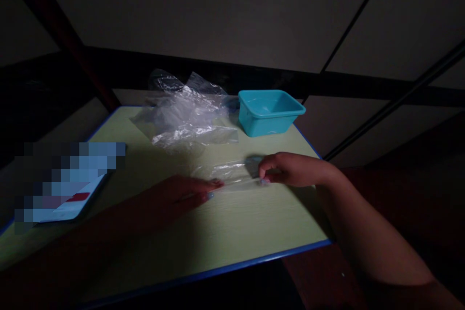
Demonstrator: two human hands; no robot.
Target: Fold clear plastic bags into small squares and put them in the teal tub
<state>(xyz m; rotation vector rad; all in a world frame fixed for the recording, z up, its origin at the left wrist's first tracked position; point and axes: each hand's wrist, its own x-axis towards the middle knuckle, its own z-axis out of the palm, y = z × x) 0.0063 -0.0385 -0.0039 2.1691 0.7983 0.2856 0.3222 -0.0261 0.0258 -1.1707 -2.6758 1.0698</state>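
Note:
A clear plastic bag point(232, 170) stretches flat between my two hands, just over the table's middle. My left hand point(192, 190) pinches its near left edge between thumb and fingers. At the right end, my right hand point(278, 169) grips the near right edge with curled fingers and thumb. Beyond the hands lies a crumpled heap of clear plastic bags point(189, 111). To its right stands a turquoise plastic basket point(271, 123), upright near the far right corner. The fine edges of the held bag are hard to make out in the dim light.
The pale yellow-green table point(232, 232) has a blue edge. At its left side lies a device with a lit screen point(72, 206), partly blurred out. Behind the table rises a panelled wall point(203, 14). A reddish surface point(323, 276) shows at the lower right.

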